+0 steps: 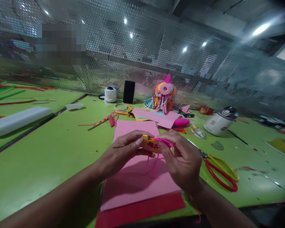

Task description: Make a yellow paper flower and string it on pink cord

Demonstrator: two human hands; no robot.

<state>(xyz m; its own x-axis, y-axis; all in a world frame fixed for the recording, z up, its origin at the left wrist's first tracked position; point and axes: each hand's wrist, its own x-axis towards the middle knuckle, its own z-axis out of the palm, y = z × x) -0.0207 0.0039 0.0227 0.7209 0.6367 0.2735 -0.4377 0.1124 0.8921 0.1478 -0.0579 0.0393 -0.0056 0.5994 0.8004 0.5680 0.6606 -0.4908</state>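
My left hand point(125, 148) and my right hand point(180, 158) meet above a pink paper sheet point(135, 180) on the green table point(49, 152). Together they pinch a small yellow paper roll point(146, 138) with thin magenta paper strips point(165, 141) wrapped at it. Loose magenta strands hang down between my hands. Fingers of both hands are closed on the piece. A red sheet point(142, 210) lies under the pink one at the near edge.
Red and yellow scissors point(219, 169) lie just right of my right hand. Farther back stand a colourful fringed paper ornament point(163, 93), a black phone point(128, 91), a white thread spool point(110, 94), a white glue gadget point(219, 122) and cut paper pieces point(154, 115). A perforated metal screen closes the back.
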